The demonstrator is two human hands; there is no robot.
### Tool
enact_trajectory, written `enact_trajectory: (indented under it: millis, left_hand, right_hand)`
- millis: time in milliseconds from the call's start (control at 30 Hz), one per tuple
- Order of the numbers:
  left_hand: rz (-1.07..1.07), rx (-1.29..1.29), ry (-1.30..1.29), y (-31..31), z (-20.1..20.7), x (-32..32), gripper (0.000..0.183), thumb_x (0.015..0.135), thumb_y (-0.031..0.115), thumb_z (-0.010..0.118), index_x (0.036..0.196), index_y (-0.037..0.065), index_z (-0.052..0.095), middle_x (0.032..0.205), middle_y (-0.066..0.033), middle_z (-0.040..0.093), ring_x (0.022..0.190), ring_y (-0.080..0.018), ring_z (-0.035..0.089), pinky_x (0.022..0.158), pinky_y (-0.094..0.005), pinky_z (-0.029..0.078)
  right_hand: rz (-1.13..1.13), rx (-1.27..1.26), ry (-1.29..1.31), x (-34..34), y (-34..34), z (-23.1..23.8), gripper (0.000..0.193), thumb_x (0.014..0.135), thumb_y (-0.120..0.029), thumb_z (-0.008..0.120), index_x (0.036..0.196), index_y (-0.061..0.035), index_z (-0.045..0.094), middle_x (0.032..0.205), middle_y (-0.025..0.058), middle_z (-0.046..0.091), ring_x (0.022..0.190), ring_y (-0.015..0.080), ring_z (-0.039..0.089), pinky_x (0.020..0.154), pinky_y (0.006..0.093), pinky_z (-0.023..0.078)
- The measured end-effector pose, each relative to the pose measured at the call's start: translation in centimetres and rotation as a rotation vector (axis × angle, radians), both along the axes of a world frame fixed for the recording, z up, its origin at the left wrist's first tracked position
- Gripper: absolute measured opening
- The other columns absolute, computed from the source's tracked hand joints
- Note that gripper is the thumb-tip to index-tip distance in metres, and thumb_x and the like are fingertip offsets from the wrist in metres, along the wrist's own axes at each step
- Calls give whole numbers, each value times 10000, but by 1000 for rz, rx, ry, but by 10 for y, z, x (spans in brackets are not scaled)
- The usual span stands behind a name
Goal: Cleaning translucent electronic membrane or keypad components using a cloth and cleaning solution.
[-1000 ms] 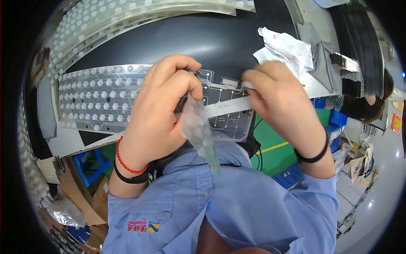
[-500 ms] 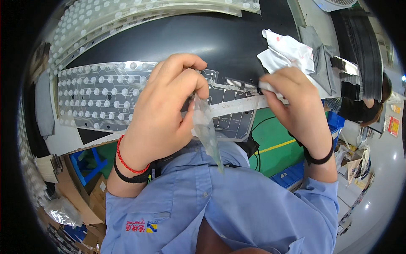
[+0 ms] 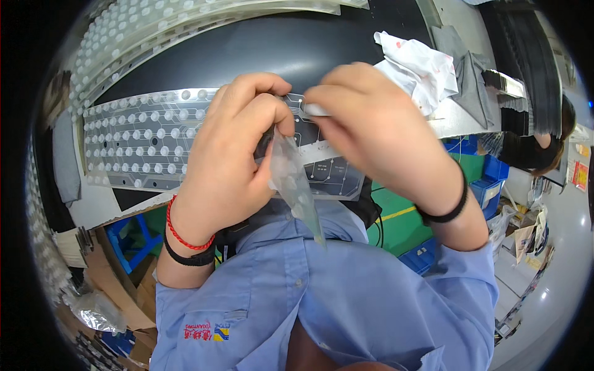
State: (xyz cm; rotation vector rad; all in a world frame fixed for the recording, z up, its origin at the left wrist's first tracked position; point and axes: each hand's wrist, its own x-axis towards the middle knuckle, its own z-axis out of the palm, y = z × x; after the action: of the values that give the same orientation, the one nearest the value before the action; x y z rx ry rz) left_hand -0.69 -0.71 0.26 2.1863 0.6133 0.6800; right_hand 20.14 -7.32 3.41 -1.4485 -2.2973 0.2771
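Note:
A clear keyboard membrane sheet (image 3: 139, 139) with rows of white domes and printed circuit lines lies along the table's near edge. My left hand (image 3: 229, 154) pinches a lifted, translucent flap (image 3: 296, 185) of it, whose tip hangs toward my shirt. Fingers of my right hand (image 3: 383, 123) are closed on a small white piece (image 3: 316, 110), possibly folded cloth; its kind is unclear. That piece is at the bare right part of the membrane, close to my left fingertips. My right hand hides part of the membrane's right end.
A crumpled white cloth with red marks (image 3: 421, 71) rests at the right of the black work surface (image 3: 260, 49), beside a grey cloth (image 3: 473, 86). More domed sheets (image 3: 142, 28) are stacked at the far left. A co-worker (image 3: 550, 142) is at the far right.
My right hand has moved left with the small white piece, from the membrane's right end to near my left hand. My left hand keeps its pinch on the flap.

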Motion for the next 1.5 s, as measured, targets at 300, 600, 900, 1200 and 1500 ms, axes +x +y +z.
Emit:
enact_trajectory:
  millis: [300, 600, 900, 1200, 1500]
  left_hand:
    - [5, 16, -19, -2, 0, -1, 182, 746, -64, 625, 883, 41, 566, 1199, -165, 575, 1043, -333, 562, 911, -359, 444]
    - [-6, 4, -15, 0, -1, -4, 159, 773, -64, 595, 896, 31, 559, 1222, -186, 563, 1045, -327, 551, 926, -349, 431]
    - [5, -13, 4, -1, -2, -3, 197, 727, -2, 655, 897, 61, 578, 1201, -144, 584, 1086, -368, 559, 920, -407, 452]
    - [-11, -32, -26, 1, -2, -1, 176, 750, 27, 652, 899, 60, 564, 1211, -148, 574, 1122, -371, 546, 952, -407, 440]
    - [-18, -117, -7, -2, 4, -7, 161, 775, 11, 639, 907, 53, 558, 1235, -159, 560, 1113, -347, 535, 957, -385, 426]
  right_hand:
    - [-188, -148, -115, 29, -32, 18, 235, 776, 25, 711, 1004, -19, 674, 952, 129, 637, 875, 334, 630, 747, 406, 523]
    - [-267, -152, -178, 39, -45, 17, 247, 773, 33, 719, 1011, -24, 686, 967, 127, 652, 887, 324, 649, 761, 399, 541]
    - [-146, -150, -129, 11, -23, 9, 230, 755, 24, 705, 981, -11, 677, 939, 123, 638, 898, 332, 622, 767, 403, 524]
    - [-425, -119, 39, 80, 19, 44, 304, 845, -144, 741, 1103, -6, 661, 839, 152, 681, 719, 314, 650, 674, 359, 523]
    - [-478, 274, -288, 98, 3, 16, 429, 870, -260, 737, 1214, -24, 634, 1088, 227, 647, 980, 408, 630, 884, 451, 508]
